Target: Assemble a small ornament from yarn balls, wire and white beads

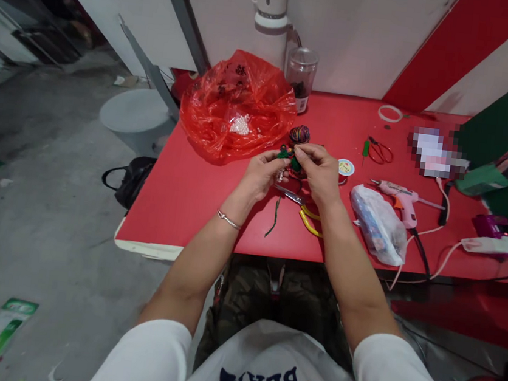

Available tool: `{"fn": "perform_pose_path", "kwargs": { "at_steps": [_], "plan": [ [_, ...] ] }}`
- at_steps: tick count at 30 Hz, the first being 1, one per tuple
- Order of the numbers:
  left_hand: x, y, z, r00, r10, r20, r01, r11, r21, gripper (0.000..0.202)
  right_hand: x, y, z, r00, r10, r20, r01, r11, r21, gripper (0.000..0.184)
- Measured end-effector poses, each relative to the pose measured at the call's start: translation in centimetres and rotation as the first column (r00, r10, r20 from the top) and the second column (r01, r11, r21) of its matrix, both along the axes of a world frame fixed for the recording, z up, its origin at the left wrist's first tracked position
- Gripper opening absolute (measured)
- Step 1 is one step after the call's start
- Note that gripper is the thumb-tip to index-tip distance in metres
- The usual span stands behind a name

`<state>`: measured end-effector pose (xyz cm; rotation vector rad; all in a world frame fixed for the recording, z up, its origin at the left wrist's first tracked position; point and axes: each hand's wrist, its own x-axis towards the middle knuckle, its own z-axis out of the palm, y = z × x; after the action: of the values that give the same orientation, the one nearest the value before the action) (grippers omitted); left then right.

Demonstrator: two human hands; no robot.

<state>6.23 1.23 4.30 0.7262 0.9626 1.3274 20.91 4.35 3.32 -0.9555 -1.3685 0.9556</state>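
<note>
My left hand (pixel 262 173) and my right hand (pixel 318 170) meet over the red table (pixel 188 207), both pinched on a small green and red craft piece (pixel 289 158) with pearl beads hanging from it. A green cord (pixel 275 214) dangles from the piece down onto the table. A ball of multicoloured thread (pixel 299 134) lies just beyond my fingers. Yellow-handled pliers (pixel 308 218) rest on the table under my right wrist.
A red plastic bag (pixel 236 106) holding white beads lies at the back left. A pink glue gun (pixel 400 198), a clear packet (pixel 378 226), small red scissors (pixel 378 149), a jar (pixel 300 76) and green felt sheets (pixel 505 158) are to the right. A black bag (pixel 131 179) sits on the floor.
</note>
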Motion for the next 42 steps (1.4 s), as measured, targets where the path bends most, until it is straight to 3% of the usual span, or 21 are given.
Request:
{"fn": "perform_pose_path", "kwargs": {
  "at_steps": [3,10,18,42],
  "plan": [
    [0.0,-0.12,0.25,1.0,-0.023,-0.009,0.023,1.0,-0.005,0.028,-0.03,0.02,0.05,1.0,-0.02,0.018,0.019,0.999,0.049,0.035],
    [-0.09,-0.28,0.54,0.999,-0.042,-0.03,0.042,0.999,0.003,0.031,-0.09,-0.09,0.01,0.997,0.054,-0.047,-0.06,0.988,-0.145,0.042],
    [-0.2,-0.12,0.16,0.999,-0.034,-0.036,0.035,0.999,0.035,0.034,0.12,-0.21,0.36,0.989,0.071,-0.127,-0.099,0.968,-0.229,0.041],
    [-0.08,-0.36,0.8,0.999,-0.021,-0.031,0.02,0.999,-0.025,0.03,-0.21,-0.49,0.75,1.0,0.015,-0.003,-0.015,0.983,-0.181,0.054]
  ]
}}
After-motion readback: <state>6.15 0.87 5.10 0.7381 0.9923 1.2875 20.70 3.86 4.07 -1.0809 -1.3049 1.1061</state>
